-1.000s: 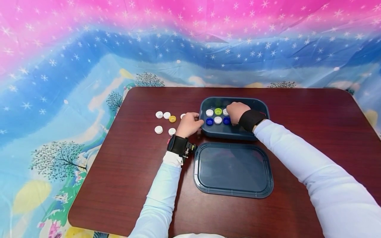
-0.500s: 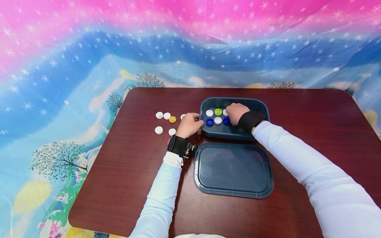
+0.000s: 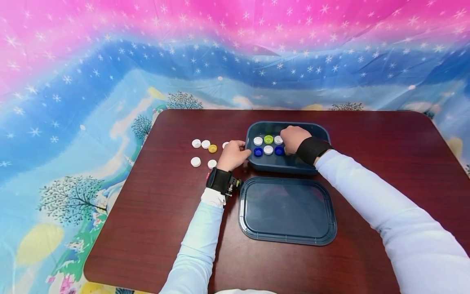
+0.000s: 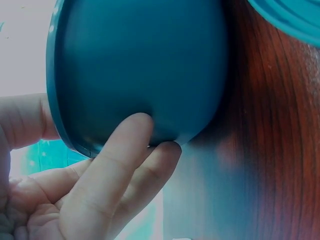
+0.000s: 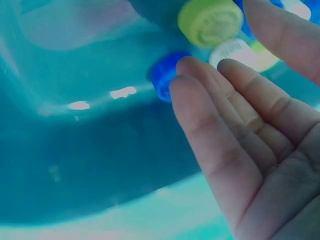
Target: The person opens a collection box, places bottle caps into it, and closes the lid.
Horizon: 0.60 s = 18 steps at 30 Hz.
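A dark blue-grey plastic box (image 3: 273, 166) stands at the table's far middle. Inside its left half, white, green and blue bottle caps lie in two rows, among them a green cap (image 3: 268, 139) and a blue cap (image 3: 258, 152). My left hand (image 3: 232, 156) grips the box's left end, its fingers (image 4: 131, 135) against the outer wall and a digit at the rim. My right hand (image 3: 294, 139) reaches into the box beside the caps. In the right wrist view its extended fingertips overlap a blue cap (image 5: 163, 82), with the thumb apart, near another green cap (image 5: 211, 22).
Left of the box lie several loose caps, including a yellow cap (image 3: 212, 148) and a white cap (image 3: 196, 162). One white cap is partly behind my left hand. A matching lid (image 3: 288, 210) lies flat in front of the box. A patterned cloth (image 3: 205, 49) hangs beyond the table.
My right hand has shifted very slightly to the right inside the box, showing a little more of the white cap beside it. The left hand stays at the box's end.
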Available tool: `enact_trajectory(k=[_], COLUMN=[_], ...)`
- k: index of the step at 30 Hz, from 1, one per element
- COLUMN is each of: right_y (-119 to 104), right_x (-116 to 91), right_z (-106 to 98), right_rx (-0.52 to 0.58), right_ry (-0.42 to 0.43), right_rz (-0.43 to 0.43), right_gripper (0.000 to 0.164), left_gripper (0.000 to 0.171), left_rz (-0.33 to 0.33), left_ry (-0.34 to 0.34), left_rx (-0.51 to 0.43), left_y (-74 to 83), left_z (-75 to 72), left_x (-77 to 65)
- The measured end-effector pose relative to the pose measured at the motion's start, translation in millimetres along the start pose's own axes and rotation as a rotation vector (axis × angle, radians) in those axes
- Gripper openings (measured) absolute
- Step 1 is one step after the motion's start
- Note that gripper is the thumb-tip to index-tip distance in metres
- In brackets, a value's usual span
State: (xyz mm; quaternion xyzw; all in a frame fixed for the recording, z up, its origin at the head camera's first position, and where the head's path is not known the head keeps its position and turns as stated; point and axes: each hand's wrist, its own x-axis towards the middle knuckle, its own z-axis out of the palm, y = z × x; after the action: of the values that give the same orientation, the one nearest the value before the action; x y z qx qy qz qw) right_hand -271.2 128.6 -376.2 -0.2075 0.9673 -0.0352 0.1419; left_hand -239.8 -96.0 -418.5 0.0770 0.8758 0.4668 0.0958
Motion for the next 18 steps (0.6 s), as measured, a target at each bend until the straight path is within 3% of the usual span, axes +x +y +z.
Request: enact_trajectory(k=[5,7,10,14,18], right_y=[0.8,3.1,10.4,25.3,44.4], right_x=[-14.1,-20.9,-32.6,-49.8,-64.0], right_z=[-21.3,-31.5,-47.1,-63.0,-63.3], right_rx=[0.056,0.077,0.112,0.176,0.219], right_ry=[0.035,0.071,0.115,0.140,0.166], right_rz=[0.008,0.011,0.015,0.048,0.094], right_gripper=[0.043,0.038,0.018,0.036,0.046], left_gripper=[0.028,0.028,0.028,0.029,0.030], left_rz=[0.001,0.001,-0.001,-0.011,-0.022], left_ry=[0.003,0.004,0.007,0.005,0.005], left_rx=[-0.003,-0.007,-0.007,-0.021,-0.037], left_y=[0.8,0.6,0.8,0.7,1.4], left_z=[-0.1,0.0,0.1,0.6,0.7], left_x=[-0.3,-0.4,-0.8,-0.4,-0.2])
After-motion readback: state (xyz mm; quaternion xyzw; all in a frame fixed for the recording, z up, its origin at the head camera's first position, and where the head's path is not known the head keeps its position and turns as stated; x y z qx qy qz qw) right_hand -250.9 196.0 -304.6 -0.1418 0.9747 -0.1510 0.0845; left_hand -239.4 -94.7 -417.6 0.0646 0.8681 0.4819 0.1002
